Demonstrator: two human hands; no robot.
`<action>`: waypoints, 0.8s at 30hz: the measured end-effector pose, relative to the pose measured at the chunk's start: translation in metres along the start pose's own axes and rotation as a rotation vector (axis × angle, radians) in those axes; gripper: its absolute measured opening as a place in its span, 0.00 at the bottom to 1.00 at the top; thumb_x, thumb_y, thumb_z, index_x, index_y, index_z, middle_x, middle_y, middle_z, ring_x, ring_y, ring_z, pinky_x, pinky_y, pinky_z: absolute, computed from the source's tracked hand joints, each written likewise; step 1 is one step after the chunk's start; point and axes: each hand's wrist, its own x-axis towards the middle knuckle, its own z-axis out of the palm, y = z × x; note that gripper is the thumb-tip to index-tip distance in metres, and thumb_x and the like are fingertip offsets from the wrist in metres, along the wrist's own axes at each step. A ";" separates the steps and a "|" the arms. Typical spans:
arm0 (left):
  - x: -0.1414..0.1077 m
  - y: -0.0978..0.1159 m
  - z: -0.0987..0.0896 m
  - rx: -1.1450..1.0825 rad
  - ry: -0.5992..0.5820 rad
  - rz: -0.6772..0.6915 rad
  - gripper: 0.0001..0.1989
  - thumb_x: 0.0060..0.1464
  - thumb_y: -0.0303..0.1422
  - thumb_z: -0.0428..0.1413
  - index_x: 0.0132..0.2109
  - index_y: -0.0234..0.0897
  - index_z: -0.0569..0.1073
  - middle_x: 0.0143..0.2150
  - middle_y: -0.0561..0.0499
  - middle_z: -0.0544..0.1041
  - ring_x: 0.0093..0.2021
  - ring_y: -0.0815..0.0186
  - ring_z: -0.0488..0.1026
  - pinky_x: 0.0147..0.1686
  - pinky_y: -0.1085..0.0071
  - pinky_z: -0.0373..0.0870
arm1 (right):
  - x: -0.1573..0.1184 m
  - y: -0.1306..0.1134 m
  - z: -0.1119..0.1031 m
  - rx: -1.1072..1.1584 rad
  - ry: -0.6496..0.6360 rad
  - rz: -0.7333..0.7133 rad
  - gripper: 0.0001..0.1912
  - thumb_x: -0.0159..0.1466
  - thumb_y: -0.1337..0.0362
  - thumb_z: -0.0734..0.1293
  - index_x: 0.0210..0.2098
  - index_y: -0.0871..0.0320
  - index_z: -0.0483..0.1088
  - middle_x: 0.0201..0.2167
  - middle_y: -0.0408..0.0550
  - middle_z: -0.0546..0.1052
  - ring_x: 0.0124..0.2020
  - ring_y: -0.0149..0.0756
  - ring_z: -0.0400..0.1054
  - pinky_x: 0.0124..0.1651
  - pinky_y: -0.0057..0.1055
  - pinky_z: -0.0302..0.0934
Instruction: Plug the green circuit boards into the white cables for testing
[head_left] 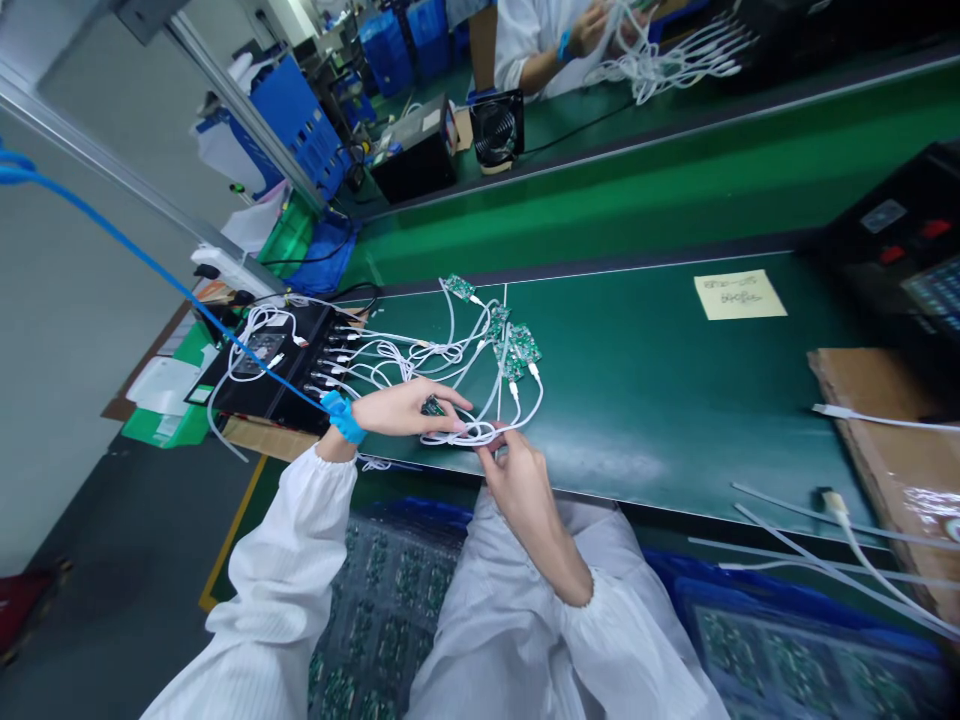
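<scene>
My left hand [412, 408], with a blue wrist strap [343, 416] above it, is closed on a bundle of white cables [476, 432] near the table's front edge. A small green circuit board [433, 406] shows partly under its fingers. My right hand [517, 470] pinches the same bundle from the right, thumb and fingers together. Just beyond, several green circuit boards [517, 350] lie on the table with white plugs in them. Their white cables [397, 350] run left to a black box [285, 360] with a row of sockets.
At the right are a yellow note [740, 295], a cardboard piece [870, 400], a black device [907, 250] and loose white cables. Trays of circuit boards [382, 590] sit below the table edge. Across the green divider, a co-worker's hand [589, 30] holds cables near a fan [498, 130].
</scene>
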 end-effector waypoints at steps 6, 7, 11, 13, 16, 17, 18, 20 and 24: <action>-0.010 -0.004 -0.006 -0.035 0.056 -0.024 0.28 0.61 0.43 0.61 0.63 0.33 0.72 0.48 0.40 0.82 0.31 0.67 0.76 0.32 0.70 0.74 | -0.030 0.007 0.006 0.040 0.128 -0.022 0.25 0.71 0.56 0.64 0.62 0.62 0.62 0.30 0.43 0.76 0.22 0.33 0.71 0.27 0.28 0.64; -0.015 -0.002 -0.008 -0.036 0.094 -0.034 0.28 0.61 0.43 0.61 0.62 0.32 0.73 0.48 0.40 0.81 0.32 0.67 0.75 0.32 0.70 0.74 | -0.045 0.012 0.014 0.049 0.155 -0.047 0.24 0.72 0.55 0.63 0.62 0.61 0.61 0.32 0.44 0.76 0.23 0.32 0.71 0.28 0.27 0.65; -0.048 0.006 -0.012 0.034 0.227 -0.099 0.22 0.64 0.45 0.57 0.56 0.32 0.77 0.41 0.44 0.81 0.30 0.69 0.72 0.29 0.73 0.69 | -0.087 0.033 0.072 0.019 -0.172 -0.186 0.10 0.74 0.59 0.61 0.48 0.57 0.70 0.30 0.44 0.74 0.27 0.34 0.73 0.32 0.29 0.69; -0.068 0.007 -0.012 0.081 0.210 -0.150 0.21 0.65 0.46 0.56 0.52 0.33 0.79 0.39 0.46 0.80 0.29 0.69 0.70 0.28 0.74 0.67 | -0.082 0.039 0.114 -0.045 -0.342 -0.224 0.12 0.71 0.60 0.64 0.51 0.59 0.71 0.45 0.56 0.77 0.44 0.44 0.77 0.46 0.38 0.73; -0.102 0.000 -0.010 0.143 0.125 -0.273 0.22 0.65 0.49 0.55 0.42 0.34 0.80 0.34 0.48 0.79 0.28 0.69 0.71 0.27 0.74 0.65 | -0.043 0.036 0.169 -0.065 -0.546 -0.175 0.24 0.67 0.59 0.70 0.60 0.59 0.68 0.60 0.61 0.72 0.65 0.54 0.65 0.69 0.51 0.57; -0.114 -0.006 -0.009 0.160 0.092 -0.329 0.22 0.64 0.50 0.55 0.39 0.34 0.80 0.33 0.48 0.79 0.27 0.69 0.71 0.27 0.74 0.65 | -0.028 0.035 0.182 -0.044 -0.652 -0.143 0.24 0.67 0.60 0.70 0.60 0.57 0.68 0.60 0.59 0.73 0.65 0.53 0.65 0.70 0.50 0.55; -0.126 -0.012 -0.007 0.167 0.063 -0.385 0.23 0.64 0.51 0.55 0.37 0.35 0.80 0.32 0.48 0.80 0.26 0.68 0.71 0.27 0.73 0.65 | -0.015 0.033 0.191 -0.029 -0.709 -0.128 0.22 0.67 0.60 0.70 0.60 0.56 0.69 0.59 0.57 0.75 0.64 0.51 0.66 0.70 0.49 0.55; -0.146 -0.029 -0.002 0.171 0.061 -0.482 0.24 0.62 0.53 0.56 0.38 0.36 0.81 0.34 0.47 0.81 0.26 0.66 0.73 0.27 0.72 0.65 | 0.002 0.033 0.199 -0.006 -0.785 -0.112 0.16 0.70 0.62 0.67 0.56 0.54 0.71 0.56 0.54 0.77 0.61 0.49 0.70 0.67 0.45 0.59; -0.164 -0.068 0.019 0.242 0.290 -0.593 0.27 0.54 0.57 0.60 0.46 0.36 0.83 0.43 0.42 0.83 0.36 0.57 0.78 0.34 0.69 0.68 | -0.013 0.040 0.179 0.011 -0.848 -0.125 0.10 0.73 0.66 0.60 0.46 0.56 0.74 0.46 0.53 0.82 0.50 0.45 0.77 0.55 0.38 0.66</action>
